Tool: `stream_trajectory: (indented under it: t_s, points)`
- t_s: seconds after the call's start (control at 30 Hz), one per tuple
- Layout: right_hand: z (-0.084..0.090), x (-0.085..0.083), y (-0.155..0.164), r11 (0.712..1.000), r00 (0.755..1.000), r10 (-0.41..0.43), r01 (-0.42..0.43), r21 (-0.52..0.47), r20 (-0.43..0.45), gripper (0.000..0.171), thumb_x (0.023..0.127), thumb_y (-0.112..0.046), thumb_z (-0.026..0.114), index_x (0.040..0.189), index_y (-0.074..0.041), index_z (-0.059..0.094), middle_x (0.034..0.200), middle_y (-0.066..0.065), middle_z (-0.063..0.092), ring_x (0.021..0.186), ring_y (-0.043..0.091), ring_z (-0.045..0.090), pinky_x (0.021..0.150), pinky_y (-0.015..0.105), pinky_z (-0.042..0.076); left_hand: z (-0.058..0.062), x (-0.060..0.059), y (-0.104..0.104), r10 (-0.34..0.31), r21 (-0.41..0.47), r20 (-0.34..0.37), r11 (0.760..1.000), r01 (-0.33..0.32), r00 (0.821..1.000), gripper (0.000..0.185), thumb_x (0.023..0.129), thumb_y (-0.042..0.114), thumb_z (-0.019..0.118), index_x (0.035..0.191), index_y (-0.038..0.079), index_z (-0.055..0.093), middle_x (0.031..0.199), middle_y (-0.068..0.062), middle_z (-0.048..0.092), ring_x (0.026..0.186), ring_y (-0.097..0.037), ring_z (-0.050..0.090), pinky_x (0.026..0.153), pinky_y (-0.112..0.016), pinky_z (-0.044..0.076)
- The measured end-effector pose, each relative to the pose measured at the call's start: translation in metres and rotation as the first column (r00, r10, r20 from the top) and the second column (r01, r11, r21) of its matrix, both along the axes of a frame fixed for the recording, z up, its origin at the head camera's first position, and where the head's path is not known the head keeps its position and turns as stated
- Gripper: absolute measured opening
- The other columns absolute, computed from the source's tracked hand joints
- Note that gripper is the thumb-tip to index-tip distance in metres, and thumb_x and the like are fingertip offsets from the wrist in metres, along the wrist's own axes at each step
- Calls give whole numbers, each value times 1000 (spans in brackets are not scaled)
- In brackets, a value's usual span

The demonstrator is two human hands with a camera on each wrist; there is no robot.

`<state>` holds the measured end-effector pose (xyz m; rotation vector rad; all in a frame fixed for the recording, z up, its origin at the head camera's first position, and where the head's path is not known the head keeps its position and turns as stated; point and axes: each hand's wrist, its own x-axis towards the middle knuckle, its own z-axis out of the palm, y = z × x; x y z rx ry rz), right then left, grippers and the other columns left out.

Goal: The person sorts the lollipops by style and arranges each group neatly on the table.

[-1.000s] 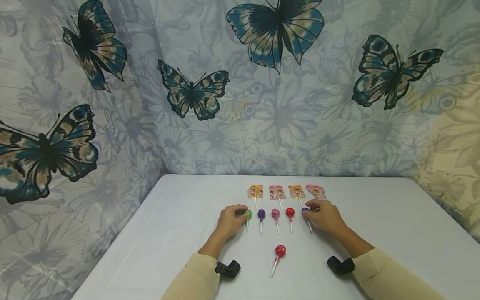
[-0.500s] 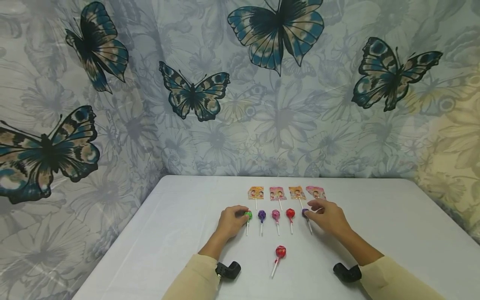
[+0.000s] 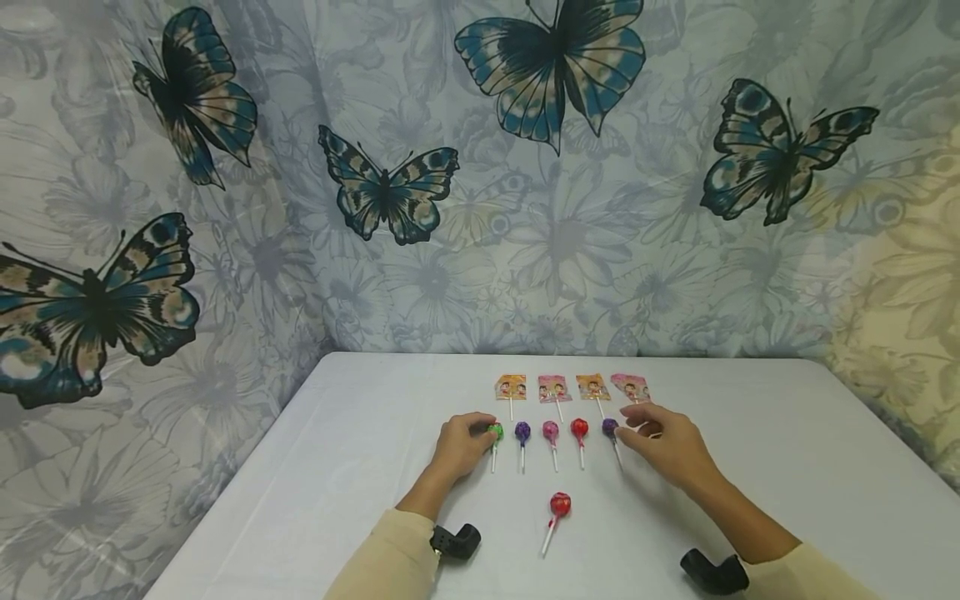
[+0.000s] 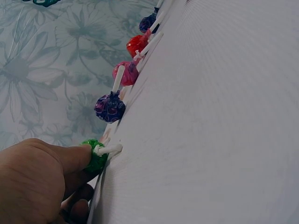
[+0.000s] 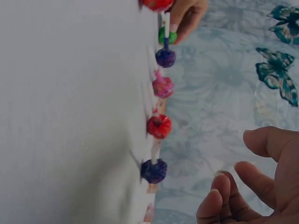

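A row of 5 lollipops is being lined up on the table (image 3: pixel 360 433), and the work appears to be at the stage of squaring off its 2 ends. The green lollipop (image 3: pixel 496 432) at the left end is pinched at its head by the left hand (image 3: pixel 461 443), whose thumb and fingers are curled round it; this is shown closely in the left wrist view (image 4: pixel 96 156). At the other end, the dark purple lollipop (image 3: pixel 610 427) lies just beside the right hand (image 3: pixel 667 446) and is not gripped: the fingers are loosely bent and apart, a clear gap to the candy being shown in the right wrist view (image 5: pixel 154 171).

Between the ends lie a purple (image 3: pixel 522 431), a pink (image 3: pixel 551 430) and a red lollipop (image 3: pixel 580 428), sticks pointing toward the person. Behind them 4 flat packets (image 3: pixel 572 387) are laid in a row. A 6th lollipop, red (image 3: pixel 559 504), lies alone nearer the person, tilted.

The next move is judged to call for a light release of the green head without the stick being swung out of line, and care near the close neighbours.

Both forearms are stretched forward low over the table, wrists down, palms turned inward.
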<state>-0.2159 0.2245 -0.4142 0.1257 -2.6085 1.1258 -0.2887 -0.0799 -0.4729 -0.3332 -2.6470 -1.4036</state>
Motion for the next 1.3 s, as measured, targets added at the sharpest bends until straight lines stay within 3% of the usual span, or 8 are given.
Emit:
stream_trajectory:
  t_s: [0.7, 1.3]
  points:
    - [19, 45, -20, 986, 1000, 14, -16, -169, -12, 31, 88, -26, 73, 113, -8, 68, 101, 5, 64, 82, 19, 58, 68, 23, 50, -3, -2, 1, 5, -9, -8, 1000, -5, 1000, 22, 86, 12, 73, 108, 11, 73, 114, -3, 67, 120, -29, 53, 102, -46, 39]
    - [14, 52, -47, 951, 994, 75, -96, -294, -81, 27, 86, -20, 75, 109, -6, 69, 96, 6, 64, 79, 18, 57, 67, 23, 50, -2, -1, 0, 1, -9, -12, 1000, -1, 1000, 22, 86, 12, 73, 108, 11, 73, 113, -3, 67, 119, -29, 54, 101, -47, 40]
